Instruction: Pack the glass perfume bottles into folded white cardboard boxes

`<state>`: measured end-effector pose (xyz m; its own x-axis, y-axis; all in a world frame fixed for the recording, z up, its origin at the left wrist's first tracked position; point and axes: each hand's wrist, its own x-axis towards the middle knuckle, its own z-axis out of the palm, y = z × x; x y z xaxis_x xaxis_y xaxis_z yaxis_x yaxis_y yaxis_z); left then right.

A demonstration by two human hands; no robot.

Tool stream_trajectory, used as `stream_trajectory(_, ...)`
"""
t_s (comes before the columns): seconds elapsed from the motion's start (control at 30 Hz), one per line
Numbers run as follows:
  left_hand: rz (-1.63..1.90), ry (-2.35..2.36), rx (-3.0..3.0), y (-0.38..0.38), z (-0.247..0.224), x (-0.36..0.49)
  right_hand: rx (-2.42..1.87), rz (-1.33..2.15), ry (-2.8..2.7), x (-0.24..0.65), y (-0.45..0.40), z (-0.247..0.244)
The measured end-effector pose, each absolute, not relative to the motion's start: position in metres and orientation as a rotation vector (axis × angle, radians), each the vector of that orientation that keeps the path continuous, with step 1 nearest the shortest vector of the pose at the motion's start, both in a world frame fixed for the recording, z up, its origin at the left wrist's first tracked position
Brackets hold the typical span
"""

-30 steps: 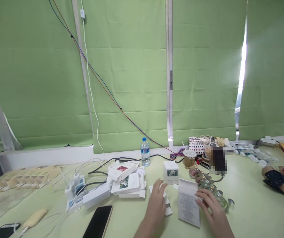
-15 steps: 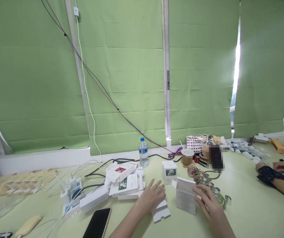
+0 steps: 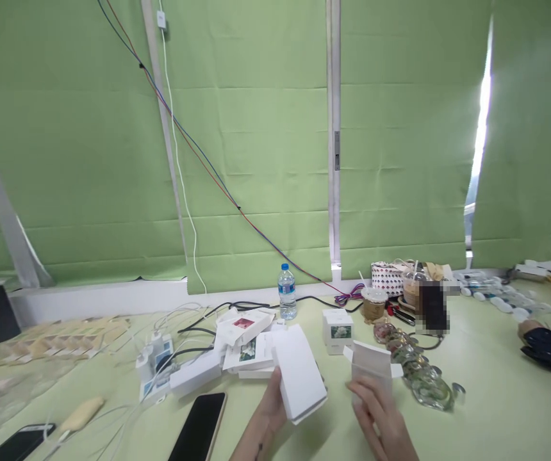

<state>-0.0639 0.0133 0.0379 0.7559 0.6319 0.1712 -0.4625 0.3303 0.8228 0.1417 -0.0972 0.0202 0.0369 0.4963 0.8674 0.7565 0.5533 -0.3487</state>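
My left hand (image 3: pixel 271 402) is closed around a plain white cardboard insert (image 3: pixel 299 372), raised and tilted above the table; the thumb shows at its left edge. My right hand (image 3: pixel 379 413) has its fingers across the front of a small white carton (image 3: pixel 370 362) with its top flaps spread. The thumb is hidden from me. Just behind the carton stands another white box (image 3: pixel 337 331) with a flower picture. Several round glass bottles (image 3: pixel 432 387) lie in a row to the right of the carton.
Flat printed boxes (image 3: pixel 249 352) are piled left of centre near a water bottle (image 3: pixel 287 293). A dark phone (image 3: pixel 199 426), a power strip (image 3: pixel 157 374) and cables lie to the left. At far right is another person's wrist with a dark band (image 3: pixel 547 346).
My left hand has picked the white insert up off the table and tipped it. My right fingers have moved from the carton's right edge to its front. The view has swung slightly left.
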Motion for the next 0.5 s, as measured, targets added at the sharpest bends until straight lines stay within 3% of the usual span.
stream_trajectory(0.3,0.873,0.411,0.957,-0.013,0.022,-0.045,-1.063,0.233,-1.487,0.075,-0.073,-0.018)
stream_trajectory(0.5,0.928,0.436,1.076,-0.021,0.03,-0.038,-1.161,-0.043,-1.648,0.089,-0.076,-0.02)
